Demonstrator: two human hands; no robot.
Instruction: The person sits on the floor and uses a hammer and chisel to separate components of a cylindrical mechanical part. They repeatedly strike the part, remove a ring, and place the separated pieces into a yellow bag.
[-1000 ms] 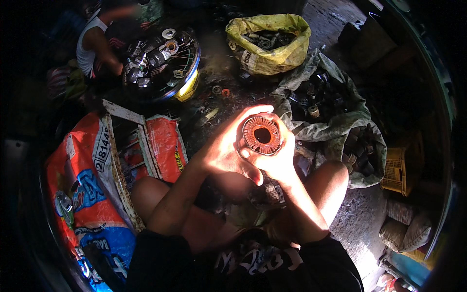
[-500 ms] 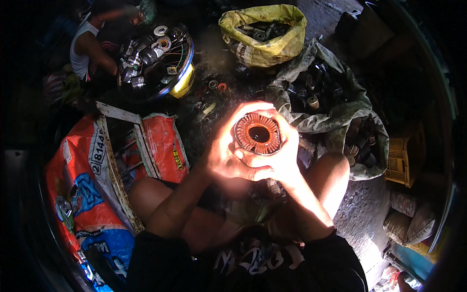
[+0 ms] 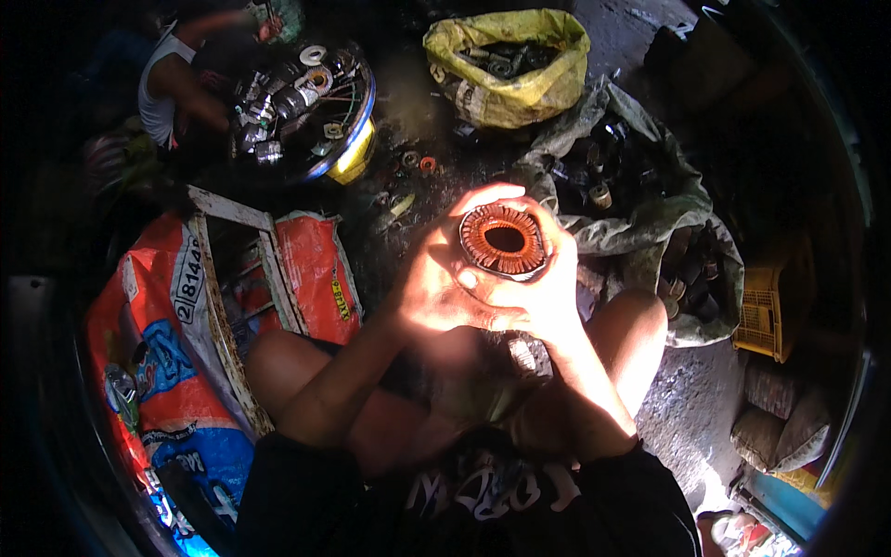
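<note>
Copper-coloured wire coil (image 3: 502, 264) sits between the left hand (image 3: 434, 286) and right hand (image 3: 549, 286), above the legs (image 3: 633, 336), hole facing up. Fingers of both hands curl around its outer edge. Caution: uneven finger pressure could let the coil slip and drop.

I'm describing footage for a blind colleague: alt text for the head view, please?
The left hand and right hand hold a coppery wound stator in bright light. Beyond stands an open yellow sack of dark parts.
</note>
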